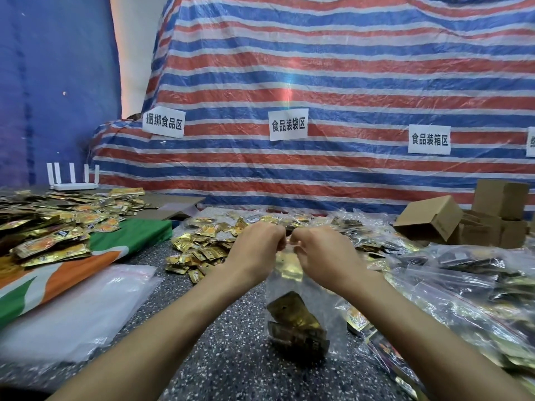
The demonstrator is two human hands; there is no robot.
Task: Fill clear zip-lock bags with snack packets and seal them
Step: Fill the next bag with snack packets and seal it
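Left hand (258, 245) and right hand (320, 250) pinch the clear bag (304, 314) holding gold packets (295, 328)

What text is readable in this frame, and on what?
"捆绑食品区": left white paper sign on the red, white and blue striped tarpaulin.
"食品装袋区": middle white paper sign, same tarpaulin.
"食品装箱区": right white paper sign, same tarpaulin.
Fourth white sign at the right edge: cut off, unreadable.
Print on the gold foil snack packets: too blurred to read.

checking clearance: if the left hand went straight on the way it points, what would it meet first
Likely the right hand: the left hand angles inward toward it, both pinching the clear bag top, knuckles nearly touching. Depth is hard to judge.
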